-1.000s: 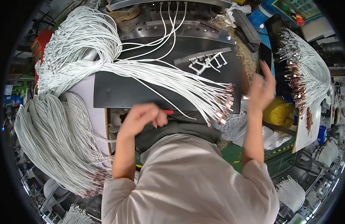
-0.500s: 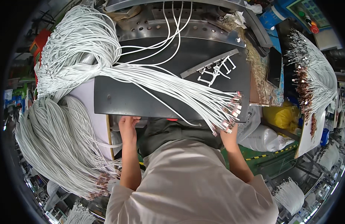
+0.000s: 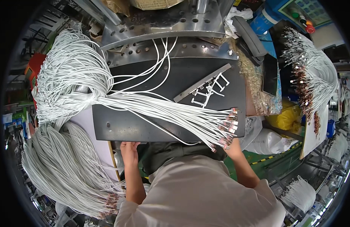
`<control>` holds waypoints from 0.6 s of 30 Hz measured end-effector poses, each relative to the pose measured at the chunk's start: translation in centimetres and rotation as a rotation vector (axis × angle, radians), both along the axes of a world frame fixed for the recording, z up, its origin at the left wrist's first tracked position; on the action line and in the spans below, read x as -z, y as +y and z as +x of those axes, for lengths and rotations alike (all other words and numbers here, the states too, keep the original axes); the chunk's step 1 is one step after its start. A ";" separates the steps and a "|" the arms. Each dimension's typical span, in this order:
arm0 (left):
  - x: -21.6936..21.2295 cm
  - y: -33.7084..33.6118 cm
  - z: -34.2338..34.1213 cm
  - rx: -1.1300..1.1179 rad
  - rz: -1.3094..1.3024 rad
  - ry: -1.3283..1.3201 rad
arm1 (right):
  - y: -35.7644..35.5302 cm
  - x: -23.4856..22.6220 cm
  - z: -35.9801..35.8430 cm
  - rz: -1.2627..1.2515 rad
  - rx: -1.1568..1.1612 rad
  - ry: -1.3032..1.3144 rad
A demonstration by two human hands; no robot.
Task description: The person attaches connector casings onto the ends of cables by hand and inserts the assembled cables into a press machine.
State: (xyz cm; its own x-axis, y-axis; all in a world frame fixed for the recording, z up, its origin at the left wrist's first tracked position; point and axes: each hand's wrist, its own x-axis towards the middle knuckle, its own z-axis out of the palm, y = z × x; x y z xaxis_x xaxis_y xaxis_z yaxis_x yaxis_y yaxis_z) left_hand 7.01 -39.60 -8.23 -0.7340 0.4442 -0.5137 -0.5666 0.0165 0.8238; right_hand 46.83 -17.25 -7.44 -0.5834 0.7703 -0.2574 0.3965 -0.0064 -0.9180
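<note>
My left hand [image 3: 128, 152] is at the front edge of the black worktop [image 3: 114, 126], its fingers curled against that edge and their tips partly hidden under it. My right hand [image 3: 233, 147] is at the front right corner, just below the connector ends; its fingers are mostly hidden there. A bundle of white cables [image 3: 163, 109] fans across the worktop toward the right, with metal plugs [image 3: 228, 128] at its ends. Behind the bundle rest a grey metal bar [image 3: 201, 83] and a branching white plastic moulded piece [image 3: 210, 92].
Thick coils of white cable [image 3: 72, 68] are heaped at the left, with more hanging below [image 3: 69, 162]. A steel machine plate [image 3: 163, 28] spans the back; several cables run under it. Another cable bunch [image 3: 315, 72] hangs at right, beyond a dark flat panel [image 3: 270, 75].
The view has tilted up, so the worktop and cables sit lower and more of the steel machine shows. Both hands stay by the front edge.
</note>
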 end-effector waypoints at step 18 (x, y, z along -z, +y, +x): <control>-14.3 12.9 3.7 1.001 -0.185 1.883 | 14.8 -15.1 -8.4 0.919 -0.406 -0.097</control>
State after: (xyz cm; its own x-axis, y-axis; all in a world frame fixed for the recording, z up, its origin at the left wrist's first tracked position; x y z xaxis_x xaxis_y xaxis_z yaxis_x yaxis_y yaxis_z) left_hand 10.66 -26.70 6.05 0.0981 0.9525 0.2882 0.9652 -0.1616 0.2054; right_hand 38.47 -2.48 7.71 -0.8536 0.4417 0.2760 0.2847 0.8394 -0.4630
